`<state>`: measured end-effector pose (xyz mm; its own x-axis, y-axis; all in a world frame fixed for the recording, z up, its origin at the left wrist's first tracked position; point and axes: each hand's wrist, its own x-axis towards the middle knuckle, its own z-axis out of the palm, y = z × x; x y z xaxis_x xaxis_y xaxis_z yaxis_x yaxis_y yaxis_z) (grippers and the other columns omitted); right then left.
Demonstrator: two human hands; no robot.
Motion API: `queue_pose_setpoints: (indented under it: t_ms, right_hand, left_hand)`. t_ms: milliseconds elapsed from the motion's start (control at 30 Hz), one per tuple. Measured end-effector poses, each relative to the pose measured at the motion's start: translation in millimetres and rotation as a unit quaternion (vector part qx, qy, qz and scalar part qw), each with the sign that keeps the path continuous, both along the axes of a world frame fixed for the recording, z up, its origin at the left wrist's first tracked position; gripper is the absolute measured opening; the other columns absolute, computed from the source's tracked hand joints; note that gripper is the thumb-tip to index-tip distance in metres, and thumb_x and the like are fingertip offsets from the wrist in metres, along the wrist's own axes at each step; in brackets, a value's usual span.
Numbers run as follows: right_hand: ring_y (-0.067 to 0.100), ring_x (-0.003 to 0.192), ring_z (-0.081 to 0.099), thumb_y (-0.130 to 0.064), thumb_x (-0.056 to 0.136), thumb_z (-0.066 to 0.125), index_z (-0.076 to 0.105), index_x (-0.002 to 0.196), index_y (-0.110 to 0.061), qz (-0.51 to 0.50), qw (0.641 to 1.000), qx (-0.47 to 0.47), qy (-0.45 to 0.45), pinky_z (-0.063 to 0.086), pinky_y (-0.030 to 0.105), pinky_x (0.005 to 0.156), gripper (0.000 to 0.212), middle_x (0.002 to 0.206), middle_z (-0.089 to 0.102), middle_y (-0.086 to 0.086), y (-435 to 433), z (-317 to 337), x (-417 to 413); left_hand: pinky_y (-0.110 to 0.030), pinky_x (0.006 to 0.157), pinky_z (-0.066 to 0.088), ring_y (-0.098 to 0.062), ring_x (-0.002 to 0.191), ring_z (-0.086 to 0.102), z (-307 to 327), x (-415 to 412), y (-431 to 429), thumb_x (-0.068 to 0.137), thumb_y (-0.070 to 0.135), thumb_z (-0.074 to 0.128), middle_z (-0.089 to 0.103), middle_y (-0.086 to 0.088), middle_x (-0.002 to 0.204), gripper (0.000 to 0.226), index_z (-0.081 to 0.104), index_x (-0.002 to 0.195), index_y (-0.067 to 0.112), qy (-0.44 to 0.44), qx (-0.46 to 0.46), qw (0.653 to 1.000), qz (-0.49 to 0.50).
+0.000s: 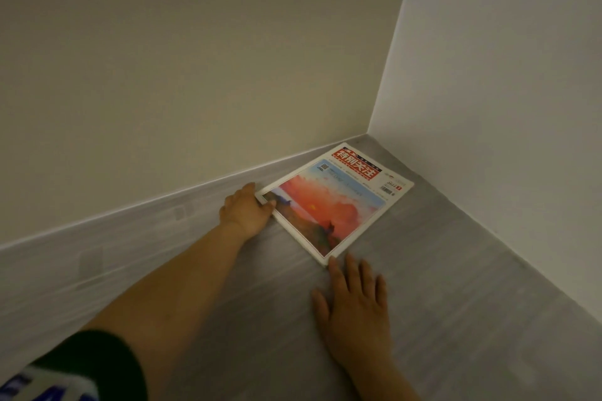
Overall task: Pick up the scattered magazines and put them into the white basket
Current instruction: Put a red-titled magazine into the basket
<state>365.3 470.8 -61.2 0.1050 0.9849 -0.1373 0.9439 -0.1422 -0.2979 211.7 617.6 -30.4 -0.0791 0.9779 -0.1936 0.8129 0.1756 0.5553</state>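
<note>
A magazine point(338, 202) with a red masthead and an orange sunset cover lies flat on the grey floor in the corner of the room. My left hand point(246, 210) is at its near left corner, thumb on top of the cover and fingers at the edge, pinching that corner. My right hand point(356, 299) lies flat on the floor with fingers straight, its fingertips touching the magazine's near corner. The white basket is not in view.
A beige wall with a pale baseboard point(130, 225) runs along the left. A white wall point(488, 107) closes the right side, meeting it in the corner behind the magazine. Grey wood-look floor point(456, 303) stretches toward me.
</note>
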Motion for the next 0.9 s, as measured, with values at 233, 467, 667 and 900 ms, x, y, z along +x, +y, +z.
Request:
queue_pose_setpoints:
  t_ms: [233,467,667,900]
  right_hand:
    - [0.020,0.140,-0.018,-0.056,0.089,0.018,-0.004,0.142,-0.029,0.006,1.000,0.002,-0.001,-0.021,0.038,0.104,0.063,0.155,-0.009,0.000,-0.3,-1.5,0.3]
    - [0.019,0.142,-0.009,-0.054,0.089,0.024,0.006,0.142,-0.026,-0.014,0.999,0.028,0.023,-0.015,0.036,0.109,0.063,0.155,0.002,0.000,-1.6,-1.7,1.2]
    - [0.018,0.138,0.022,-0.041,0.091,0.039,0.023,0.140,-0.018,-0.066,0.983,0.071,0.159,0.007,0.035,0.116,0.057,0.149,0.029,0.003,-8.5,15.2,2.3]
    - [0.025,0.088,0.065,-0.039,0.093,0.032,0.058,0.105,-0.023,-0.136,0.762,0.005,0.633,0.050,0.037,0.077,0.032,0.097,0.071,0.007,-17.7,77.8,-30.0]
  left_hand:
    - [-0.036,0.093,0.040,-0.036,0.113,0.049,8.7,4.0,24.3,0.088,0.029,0.046,0.058,-0.018,0.119,0.030,0.061,0.105,0.011,0.007,-0.012,1.000,0.008]
    - [-0.026,0.052,0.038,-0.020,0.066,0.048,23.5,-4.1,-16.3,0.090,0.004,0.038,0.046,-0.001,0.068,0.034,0.031,0.062,0.023,-0.144,0.080,0.986,0.023]
    - [-0.016,0.039,0.051,-0.021,0.061,0.057,52.2,-40.7,-80.4,0.091,0.003,0.040,0.053,-0.008,0.071,0.029,0.034,0.066,0.016,-0.379,0.125,0.906,0.142]
    - [-0.019,0.047,0.055,-0.007,0.046,0.063,78.0,-87.4,-163.4,0.090,0.001,0.041,0.054,-0.010,0.071,0.023,0.037,0.071,0.013,-0.490,0.163,0.842,0.158]
